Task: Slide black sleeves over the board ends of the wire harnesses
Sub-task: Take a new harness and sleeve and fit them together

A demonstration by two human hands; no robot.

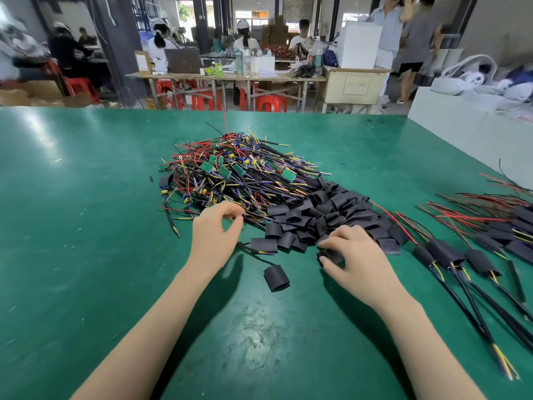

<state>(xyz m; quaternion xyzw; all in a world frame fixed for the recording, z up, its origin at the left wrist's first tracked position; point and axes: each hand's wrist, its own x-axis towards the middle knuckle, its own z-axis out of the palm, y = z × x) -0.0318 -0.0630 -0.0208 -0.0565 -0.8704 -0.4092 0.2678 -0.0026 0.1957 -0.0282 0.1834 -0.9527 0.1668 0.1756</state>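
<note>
Right hand [354, 256] pinches a sleeve [331, 255] at the near edge of the sleeve pile [323, 215]. Left hand [215, 235], fingers curled, thumb meeting forefinger, at the harness heap [230, 174]; whether it holds a wire, cannot tell. Loose sleeve [276, 277] on surface [86, 226] between hands.

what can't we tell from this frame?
Head view only:
- Right hand curls over a black sleeve; fingers hide most of it.
- Left hand: fingertips pinched at the harness pile; whether they hold a wire is too small to tell.
- Finished harnesses: cut off by right edge.
</note>
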